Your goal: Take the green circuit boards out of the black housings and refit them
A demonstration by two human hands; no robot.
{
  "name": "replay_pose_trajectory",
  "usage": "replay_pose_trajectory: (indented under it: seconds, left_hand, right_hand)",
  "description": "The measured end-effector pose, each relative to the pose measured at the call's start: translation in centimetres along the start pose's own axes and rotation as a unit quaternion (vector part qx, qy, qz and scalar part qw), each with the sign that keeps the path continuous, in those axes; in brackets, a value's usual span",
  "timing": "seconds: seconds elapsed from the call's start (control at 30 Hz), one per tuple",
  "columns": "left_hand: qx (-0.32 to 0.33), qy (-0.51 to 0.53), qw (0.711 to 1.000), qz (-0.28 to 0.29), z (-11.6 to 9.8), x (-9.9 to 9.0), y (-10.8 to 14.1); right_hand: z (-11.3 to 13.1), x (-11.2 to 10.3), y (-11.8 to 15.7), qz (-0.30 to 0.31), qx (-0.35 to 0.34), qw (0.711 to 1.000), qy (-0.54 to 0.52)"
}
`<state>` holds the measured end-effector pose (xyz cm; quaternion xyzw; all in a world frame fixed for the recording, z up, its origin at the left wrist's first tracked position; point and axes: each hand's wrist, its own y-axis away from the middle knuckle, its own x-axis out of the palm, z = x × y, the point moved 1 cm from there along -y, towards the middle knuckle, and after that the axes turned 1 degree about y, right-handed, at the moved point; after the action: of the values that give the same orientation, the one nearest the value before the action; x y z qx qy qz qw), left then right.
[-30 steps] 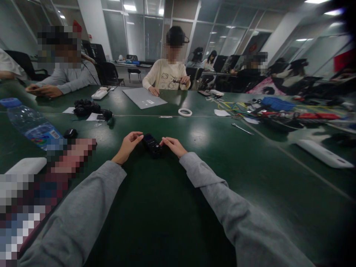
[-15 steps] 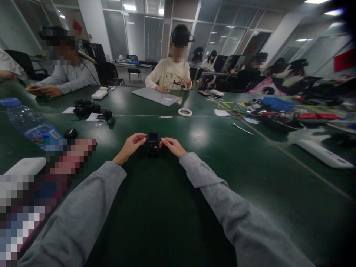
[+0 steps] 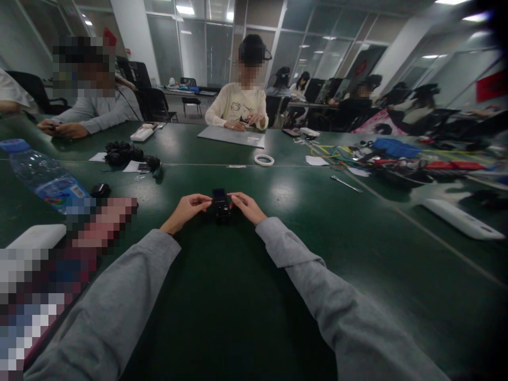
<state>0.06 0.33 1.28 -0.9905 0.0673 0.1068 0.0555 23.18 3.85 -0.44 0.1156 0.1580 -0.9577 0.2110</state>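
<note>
Green table (image 3: 246,296), black device (image 3: 220,203) between both hands' fingertips (image 3: 234,198) (screen (image 3: 219,193) up).

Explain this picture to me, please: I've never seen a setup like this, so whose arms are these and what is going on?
There is no robot here. The picture comes from a camera worn on a person's head, looking forward and down at their own bare hands.

The left hand and right hand are at either side of a small black device with a dark screen, fingertips close to its edges. Whether they grip it firmly is hard to tell.

Around them on the green table are a blue-capped bottle, a white ring and a wrench. Across it, another person has both hands at a flat grey panel.
</note>
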Motion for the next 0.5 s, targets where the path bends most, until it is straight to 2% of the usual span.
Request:
replay_pose_trajectory:
  seconds: [0.17,0.27,0.33,0.4,0.5]
  left_hand:
    - [-0.023,-0.031,0.997,0.061,-0.31,0.29,0.19]
    - [-0.009,-0.038,0.994,0.098,-0.43,0.48,0.25]
    - [0.000,-0.045,0.994,0.104,-0.47,0.55,0.24]
    - [-0.002,-0.054,0.995,0.084,-0.40,0.54,0.13]
    - [-0.001,-0.030,0.999,-0.010,-0.06,0.27,-0.26]
  right_hand:
    - [0.61,0.00,0.22,-0.004,0.004,1.000,-0.002]
    - [0.96,0.17,0.43,0.011,0.014,1.000,0.024]
    - [0.99,0.28,0.55,0.014,0.022,0.999,0.044]
    - [0.93,0.31,0.62,0.017,0.027,0.998,0.046]
    - [0.92,0.15,0.59,0.026,0.022,0.999,0.030]
